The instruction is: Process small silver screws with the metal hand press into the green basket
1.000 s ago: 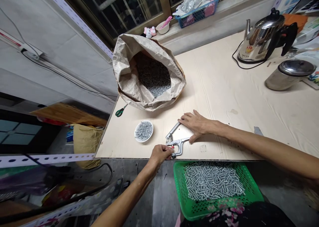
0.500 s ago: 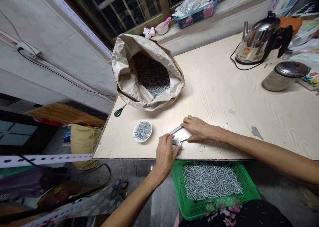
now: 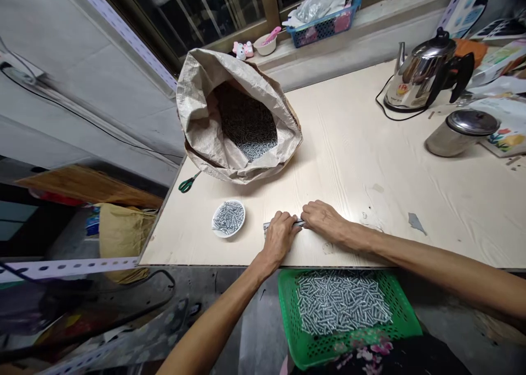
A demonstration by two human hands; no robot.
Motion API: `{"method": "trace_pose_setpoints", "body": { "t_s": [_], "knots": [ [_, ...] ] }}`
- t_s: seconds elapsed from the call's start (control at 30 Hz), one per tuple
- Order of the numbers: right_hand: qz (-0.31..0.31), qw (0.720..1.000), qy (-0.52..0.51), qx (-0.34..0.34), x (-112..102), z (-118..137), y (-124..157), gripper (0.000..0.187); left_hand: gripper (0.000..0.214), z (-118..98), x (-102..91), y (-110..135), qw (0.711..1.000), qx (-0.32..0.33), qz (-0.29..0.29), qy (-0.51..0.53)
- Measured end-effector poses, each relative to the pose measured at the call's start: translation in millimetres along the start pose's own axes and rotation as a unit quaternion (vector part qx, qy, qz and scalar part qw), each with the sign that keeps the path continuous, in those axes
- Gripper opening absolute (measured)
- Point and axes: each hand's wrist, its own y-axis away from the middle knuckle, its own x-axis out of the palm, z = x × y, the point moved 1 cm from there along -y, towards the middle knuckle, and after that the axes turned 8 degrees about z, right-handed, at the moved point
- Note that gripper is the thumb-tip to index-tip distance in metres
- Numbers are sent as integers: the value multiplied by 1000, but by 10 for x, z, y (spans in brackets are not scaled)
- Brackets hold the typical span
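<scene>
My left hand (image 3: 279, 235) is closed round a slim silver metal bar-like piece (image 3: 267, 227) near the table's front edge. One end of the piece sticks out to the left of the fingers. Close beside it, my right hand (image 3: 322, 219) grips the right end. Most of the metal piece is hidden under the fingers, and its exact kind cannot be made out. Left of my hands stands a white bowl (image 3: 215, 231) full of small silvery screws (image 3: 230, 217). Below the table edge, a green plastic basket (image 3: 290, 309) holds many more silvery screws (image 3: 343, 304).
A large open sack (image 3: 242, 175) with screws inside stands behind the bowl. Green-handled scissors (image 3: 187, 185) lie near the left edge. To the right are a steel kettle (image 3: 415, 76) and a lidded metal cup (image 3: 462, 134). A blue basket (image 3: 324, 29) sits on the windowsill.
The metal piece showed two spread arms before and now looks like one narrow bar. My hands have come closer together. The whole view has shifted slightly.
</scene>
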Motion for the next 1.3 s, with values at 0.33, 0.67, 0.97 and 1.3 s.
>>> {"method": "trace_pose_setpoints", "body": {
  "t_s": [0.33,0.67,0.97,1.3],
  "knots": [
    [-24,999,-7,31,-200,-185,95,42,40,-195,336,303,987,13,-159,-24],
    [-46,995,38,74,-164,-288,-278,17,31,-382,517,479,987,26,-155,31],
    [-85,991,62,77,-35,-262,-179,17,14,224,-117,580,971,-234,-43,-15],
    [-138,987,38,71,42,-271,-161,18,17,396,-319,533,986,-129,95,-47]
  ]
}}
